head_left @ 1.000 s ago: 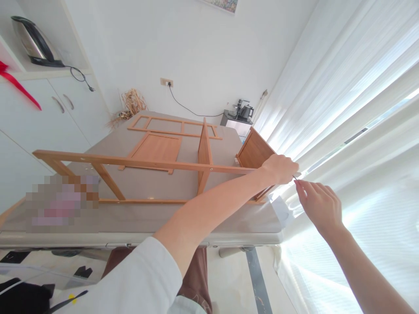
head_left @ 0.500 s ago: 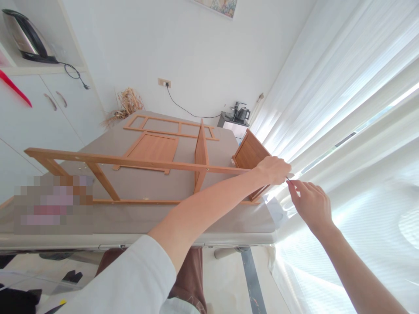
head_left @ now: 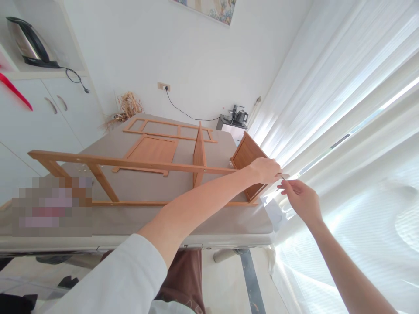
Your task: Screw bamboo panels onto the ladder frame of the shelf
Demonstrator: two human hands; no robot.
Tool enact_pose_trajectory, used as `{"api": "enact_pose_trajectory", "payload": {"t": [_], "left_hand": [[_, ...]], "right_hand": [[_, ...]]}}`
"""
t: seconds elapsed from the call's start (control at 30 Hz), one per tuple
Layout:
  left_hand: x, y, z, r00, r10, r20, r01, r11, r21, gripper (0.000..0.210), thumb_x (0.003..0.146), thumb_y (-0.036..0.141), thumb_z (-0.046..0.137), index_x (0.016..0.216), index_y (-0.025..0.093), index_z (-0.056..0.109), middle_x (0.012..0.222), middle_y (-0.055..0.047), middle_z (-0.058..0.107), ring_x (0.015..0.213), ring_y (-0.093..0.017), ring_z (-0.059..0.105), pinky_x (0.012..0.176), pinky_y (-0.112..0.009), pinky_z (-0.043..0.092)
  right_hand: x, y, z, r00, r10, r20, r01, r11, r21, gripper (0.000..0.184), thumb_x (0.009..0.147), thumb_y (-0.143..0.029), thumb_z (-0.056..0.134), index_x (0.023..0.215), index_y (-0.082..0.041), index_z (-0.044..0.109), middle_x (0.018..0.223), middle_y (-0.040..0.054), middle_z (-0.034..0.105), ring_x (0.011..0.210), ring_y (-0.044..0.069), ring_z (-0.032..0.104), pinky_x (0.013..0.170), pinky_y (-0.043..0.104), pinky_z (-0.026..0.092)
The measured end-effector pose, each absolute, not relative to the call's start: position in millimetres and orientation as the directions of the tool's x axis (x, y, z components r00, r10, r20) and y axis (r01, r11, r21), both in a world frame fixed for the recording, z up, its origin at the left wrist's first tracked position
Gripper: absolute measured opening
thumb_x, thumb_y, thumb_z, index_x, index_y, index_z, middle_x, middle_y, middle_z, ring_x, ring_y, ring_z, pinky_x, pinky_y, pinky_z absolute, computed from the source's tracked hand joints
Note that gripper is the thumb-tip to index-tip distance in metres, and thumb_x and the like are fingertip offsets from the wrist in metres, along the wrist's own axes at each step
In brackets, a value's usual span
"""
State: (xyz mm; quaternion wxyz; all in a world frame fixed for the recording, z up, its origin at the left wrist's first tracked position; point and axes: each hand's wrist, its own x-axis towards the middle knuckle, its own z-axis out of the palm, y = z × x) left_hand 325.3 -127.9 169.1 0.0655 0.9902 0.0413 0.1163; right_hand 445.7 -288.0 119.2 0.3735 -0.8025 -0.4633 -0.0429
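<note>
A wooden side frame [head_left: 140, 165] stands on its long edge along the near side of the table, joined to an upright wooden panel [head_left: 199, 152] near its middle. Another wooden panel [head_left: 247, 152] meets it at the right end. My left hand [head_left: 266, 170] is closed over that right end, and its fingertips are partly hidden. Just right of it, my right hand [head_left: 303, 200] pinches a thin, dark, bent rod that looks like a hex key [head_left: 278, 189], close to my left fingers. The joint there is hidden by my left hand.
A flat wooden panel [head_left: 153, 152] and a second ladder-like frame [head_left: 163, 127] lie on the table [head_left: 229, 220]. Curtains [head_left: 360, 183] hang close on the right. A pixelated patch covers the left table edge. A kettle [head_left: 29, 41] stands on a shelf.
My right hand has shifted slightly left and turned, with the hex key changing its angle. The left hand keeps its hold at the frame's end. The view has moved a little.
</note>
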Motion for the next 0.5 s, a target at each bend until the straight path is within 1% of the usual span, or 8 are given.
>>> {"api": "enact_pose_trajectory", "payload": {"t": [0.07,0.13,0.23,0.3,0.37,0.5], "left_hand": [[324,-128,169,0.970,0.110,0.216,0.081,-0.987,0.137,0.041,0.099,0.037,0.037,0.124,0.021,0.066,0.124,-0.012,0.066,0.111,-0.028,0.064,0.089,-0.040,0.053],[323,-128,170,0.971,0.123,0.206,0.097,-0.986,0.134,0.042,0.098,0.038,0.038,0.124,0.022,0.067,0.122,-0.011,0.067,0.109,-0.029,0.065,0.086,-0.041,0.053],[325,-127,170,0.966,0.131,0.221,0.105,-0.986,0.127,0.040,0.097,0.037,0.041,0.122,0.022,0.068,0.119,-0.011,0.069,0.107,-0.029,0.065,0.086,-0.040,0.053],[326,-127,169,0.964,0.132,0.232,0.105,-0.986,0.128,0.039,0.097,0.037,0.041,0.120,0.022,0.069,0.116,-0.010,0.070,0.105,-0.028,0.065,0.085,-0.038,0.053],[328,-126,167,0.962,0.132,0.239,0.104,-0.986,0.128,0.038,0.097,0.037,0.041,0.118,0.022,0.069,0.115,-0.010,0.070,0.104,-0.027,0.066,0.085,-0.038,0.053],[329,-126,164,0.958,0.138,0.253,0.105,-0.984,0.141,0.037,0.097,0.039,0.042,0.118,0.024,0.069,0.116,-0.009,0.070,0.105,-0.027,0.065,0.088,-0.038,0.052]], "right_hand": [[444,-288,119,0.581,0.700,0.415,0.762,-0.290,-0.579,0.040,0.088,-0.060,0.058,0.086,-0.022,0.069,0.087,0.0057,0.077,0.071,0.023,0.073,0.065,0.032,0.051],[443,-288,117,0.568,0.690,0.448,0.780,-0.279,-0.561,0.039,0.088,-0.059,0.058,0.085,-0.022,0.069,0.086,0.0056,0.077,0.070,0.023,0.073,0.065,0.032,0.051],[439,-289,115,0.544,0.677,0.495,0.804,-0.254,-0.537,0.039,0.090,-0.058,0.056,0.084,-0.022,0.068,0.086,0.0058,0.077,0.068,0.023,0.072,0.066,0.033,0.051],[437,-289,113,0.549,0.661,0.511,0.809,-0.264,-0.526,0.038,0.092,-0.057,0.055,0.084,-0.022,0.067,0.086,0.0057,0.077,0.068,0.022,0.071,0.066,0.033,0.050],[436,-289,111,0.544,0.643,0.539,0.825,-0.296,-0.480,0.037,0.093,-0.056,0.054,0.084,-0.022,0.067,0.085,0.0052,0.077,0.067,0.022,0.070,0.067,0.033,0.049],[437,-289,104,0.484,0.617,0.621,0.875,-0.346,-0.339,0.035,0.095,-0.053,0.052,0.084,-0.022,0.066,0.080,0.0043,0.076,0.064,0.020,0.065,0.067,0.032,0.044]]}}
